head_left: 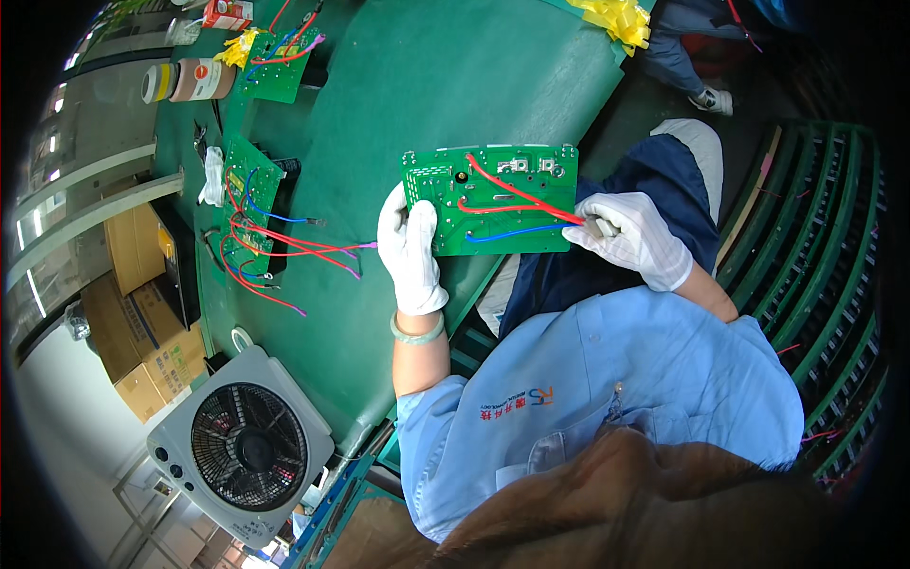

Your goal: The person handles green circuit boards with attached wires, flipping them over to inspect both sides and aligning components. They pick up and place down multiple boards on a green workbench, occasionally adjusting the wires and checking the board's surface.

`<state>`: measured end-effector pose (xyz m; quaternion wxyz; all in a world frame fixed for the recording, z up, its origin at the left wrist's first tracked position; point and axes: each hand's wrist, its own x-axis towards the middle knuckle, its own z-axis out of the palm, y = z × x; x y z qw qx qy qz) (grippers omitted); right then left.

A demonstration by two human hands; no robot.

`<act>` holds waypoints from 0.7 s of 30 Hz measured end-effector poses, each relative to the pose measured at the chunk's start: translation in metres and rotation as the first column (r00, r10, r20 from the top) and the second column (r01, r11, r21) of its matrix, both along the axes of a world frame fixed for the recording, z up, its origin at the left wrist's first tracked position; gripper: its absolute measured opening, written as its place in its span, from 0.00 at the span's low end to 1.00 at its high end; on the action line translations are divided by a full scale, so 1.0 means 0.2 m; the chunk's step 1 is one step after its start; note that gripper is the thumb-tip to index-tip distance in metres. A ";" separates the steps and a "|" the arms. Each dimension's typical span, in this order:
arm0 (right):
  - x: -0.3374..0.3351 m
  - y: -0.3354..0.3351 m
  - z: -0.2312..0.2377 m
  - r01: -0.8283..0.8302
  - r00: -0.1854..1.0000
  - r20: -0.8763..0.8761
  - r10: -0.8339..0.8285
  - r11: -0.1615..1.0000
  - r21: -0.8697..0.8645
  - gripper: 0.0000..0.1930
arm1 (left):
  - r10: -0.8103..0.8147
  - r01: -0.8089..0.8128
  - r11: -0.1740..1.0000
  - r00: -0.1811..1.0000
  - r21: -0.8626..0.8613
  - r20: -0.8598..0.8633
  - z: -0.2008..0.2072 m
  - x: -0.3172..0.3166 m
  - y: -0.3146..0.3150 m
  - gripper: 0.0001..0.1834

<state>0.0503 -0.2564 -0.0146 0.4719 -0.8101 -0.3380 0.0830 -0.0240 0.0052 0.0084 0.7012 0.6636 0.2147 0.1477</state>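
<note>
1 green circuit board [493, 221] in left grip [412, 251], 2 red wires [547, 206], 1 blue wire [517, 232] in right grip [637, 239]

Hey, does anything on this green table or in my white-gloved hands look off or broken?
Nothing looks spilled or visibly damaged. Only slightly untidy: thin red wires sprawl loosely across the green tabletop on the left, crossing one another. The rectangular green circuit board in your white-gloved left hand shows no obvious fault.

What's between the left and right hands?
The green circuit board spans that stretch in the head view, from left hand to right hand, with red wires and a blue wire running over it.
</note>
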 end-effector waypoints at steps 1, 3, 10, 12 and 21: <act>0.00 0.00 0.00 -0.003 1.000 0.003 0.003 1.000 -0.003 0.14 | 0.000 0.000 1.000 1.000 -0.003 0.000 0.00 0.00 0.00 0.21; 0.00 0.00 -0.01 -0.006 1.000 0.008 0.006 1.000 -0.002 0.14 | 0.002 -0.002 1.000 1.000 0.000 -0.004 0.00 0.00 0.00 0.21; 0.00 0.00 -0.01 -0.007 1.000 -0.009 0.007 1.000 -0.007 0.14 | 0.014 -0.014 1.000 1.000 0.001 -0.013 0.00 0.01 0.00 0.22; 0.01 0.00 0.01 -0.030 0.999 -0.013 0.030 1.000 -0.010 0.15 | 0.017 -0.017 1.000 1.000 -0.004 -0.014 0.00 0.00 0.00 0.22; 0.13 -0.03 0.16 -0.114 0.993 0.026 0.114 0.993 0.035 0.19 | -0.007 0.007 0.999 1.000 -0.039 0.015 0.00 0.00 0.00 0.22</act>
